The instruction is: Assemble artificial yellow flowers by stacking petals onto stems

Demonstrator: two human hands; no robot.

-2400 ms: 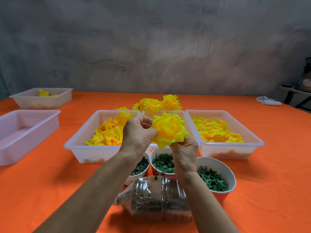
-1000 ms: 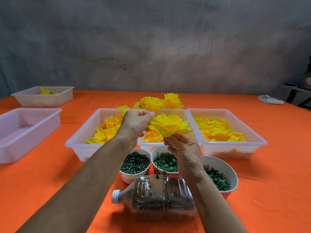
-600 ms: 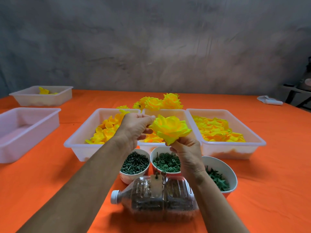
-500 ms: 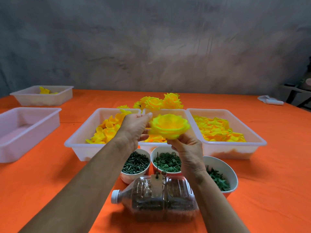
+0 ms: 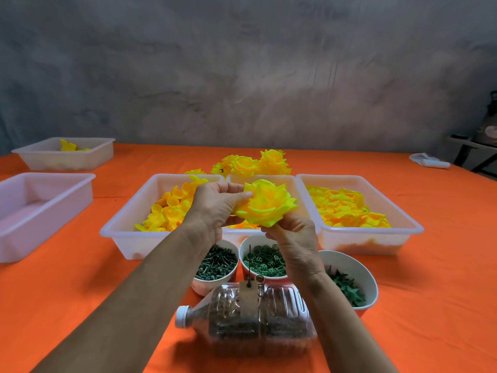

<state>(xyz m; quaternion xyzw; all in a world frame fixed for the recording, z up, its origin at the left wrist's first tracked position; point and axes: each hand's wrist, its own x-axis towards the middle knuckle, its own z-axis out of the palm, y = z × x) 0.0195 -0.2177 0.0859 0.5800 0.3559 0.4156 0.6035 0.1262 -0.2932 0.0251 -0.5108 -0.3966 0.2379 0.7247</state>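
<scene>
A yellow flower [image 5: 265, 204] is held up in the air between both hands, above the middle tray [image 5: 242, 232] and the bowls; the left hand [image 5: 217, 208] has its grip closed on the flower's left edge, fingers pinching the petals; the right hand [image 5: 293, 232] grips the flower from underneath, fingers curled round its base. The left tray [image 5: 126, 227] holds cupped yellow petals [image 5: 172, 211]; the right tray [image 5: 376, 235] holds flatter yellow petals [image 5: 347, 208]; finished flowers [image 5: 255, 164] lie on the orange desk [image 5: 67, 292] just behind the trays. Three bowls stand in front of the trays: a bowl of dark green pegs [image 5: 216, 263], a bowl of green rings [image 5: 263, 261], and a bowl of green leaf pieces [image 5: 349, 289]. A clear plastic bottle [image 5: 255, 316] lies on its side nearest the person, cap to the left. Two more trays [image 5: 40, 200] sit far left.
</scene>
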